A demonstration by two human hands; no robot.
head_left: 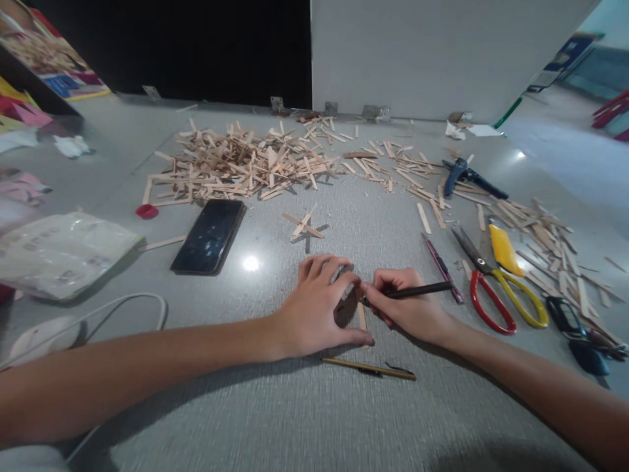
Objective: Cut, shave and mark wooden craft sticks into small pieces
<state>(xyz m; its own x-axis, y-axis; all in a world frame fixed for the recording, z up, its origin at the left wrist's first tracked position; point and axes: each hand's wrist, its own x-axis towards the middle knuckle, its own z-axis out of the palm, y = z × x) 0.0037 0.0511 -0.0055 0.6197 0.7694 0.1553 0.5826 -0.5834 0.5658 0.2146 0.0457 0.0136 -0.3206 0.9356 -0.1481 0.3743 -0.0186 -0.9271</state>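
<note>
Spanning one stick (362, 317), the left hand (314, 308) arches open while the right (410, 308) grips one pen (425, 289).

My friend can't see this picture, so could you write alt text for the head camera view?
A right hand holds a black pen at a small wooden strip steadied by the left hand, with scissors, a phone and heaped wooden sticks around.

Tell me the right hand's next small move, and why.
I'd make one short, light stroke with the right hand, drawing the black pen along the wooden stick. The pen is already gripped with its tip end by the stick, and the left hand arches over it, fingers near one end and thumb by the other, apparently steadying it.
</note>
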